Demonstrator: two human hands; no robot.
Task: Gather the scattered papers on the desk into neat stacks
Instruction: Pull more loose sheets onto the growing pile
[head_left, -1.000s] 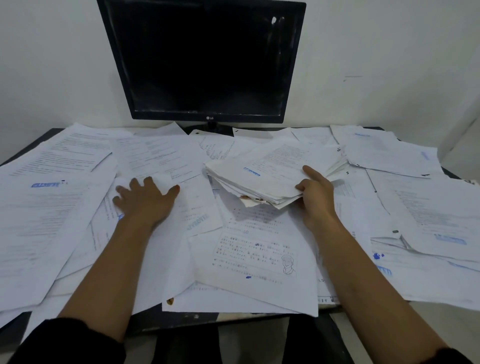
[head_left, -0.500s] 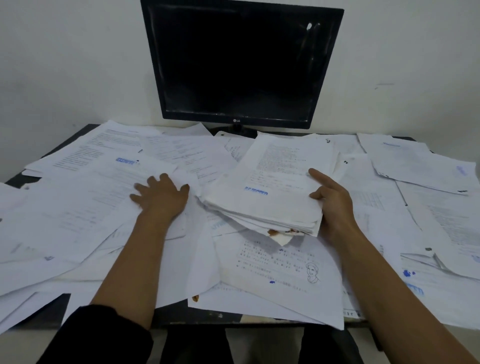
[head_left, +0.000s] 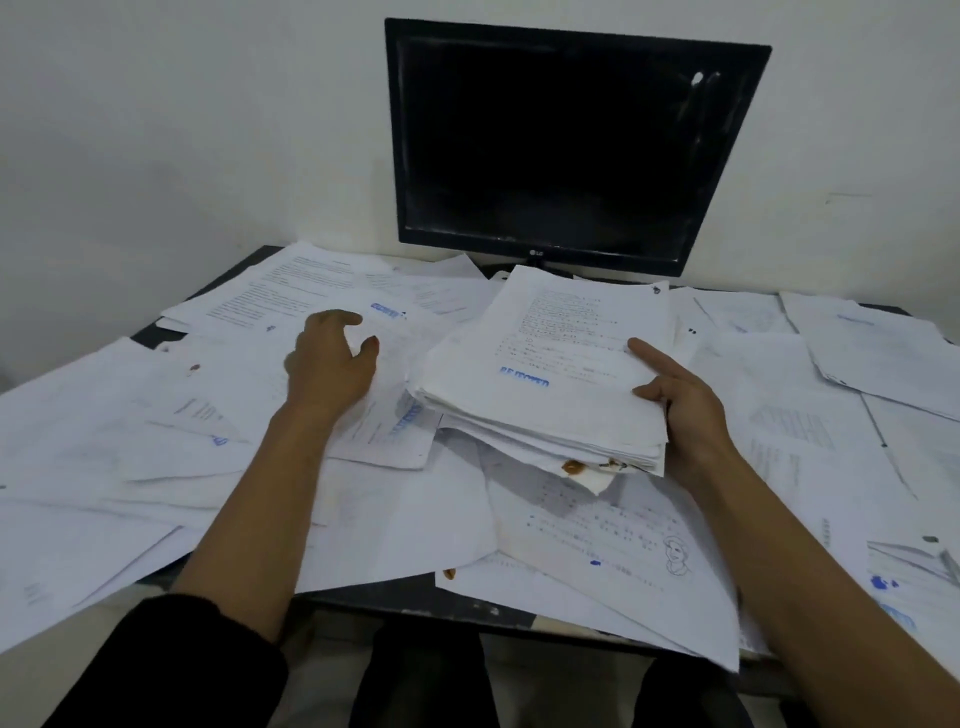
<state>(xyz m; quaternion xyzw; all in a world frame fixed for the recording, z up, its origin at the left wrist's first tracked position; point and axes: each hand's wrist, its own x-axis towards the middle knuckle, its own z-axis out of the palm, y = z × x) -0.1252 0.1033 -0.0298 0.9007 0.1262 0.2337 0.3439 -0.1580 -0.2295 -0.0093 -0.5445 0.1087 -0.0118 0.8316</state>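
Note:
Loose white printed sheets (head_left: 156, 457) cover almost the whole dark desk (head_left: 410, 597). A thick stack of papers (head_left: 550, 384) with a blue stamp on its top page sits just right of centre, raised above the other sheets. My right hand (head_left: 680, 410) grips the stack's right edge, thumb on top and fingers underneath. My left hand (head_left: 330, 364) is left of the stack, fingers curled round the edge of a loose sheet (head_left: 387, 410) that lifts beside the stack.
A black monitor (head_left: 566, 145), switched off, stands at the back of the desk against a white wall. More sheets (head_left: 862, 353) lie at the right, some hanging over the front edge (head_left: 613, 587). My dark-trousered legs show below the desk.
The stack has turned more upright and square in my right hand. My left hand slid forward and rightward over the sheets and curled onto one. The view shifted left.

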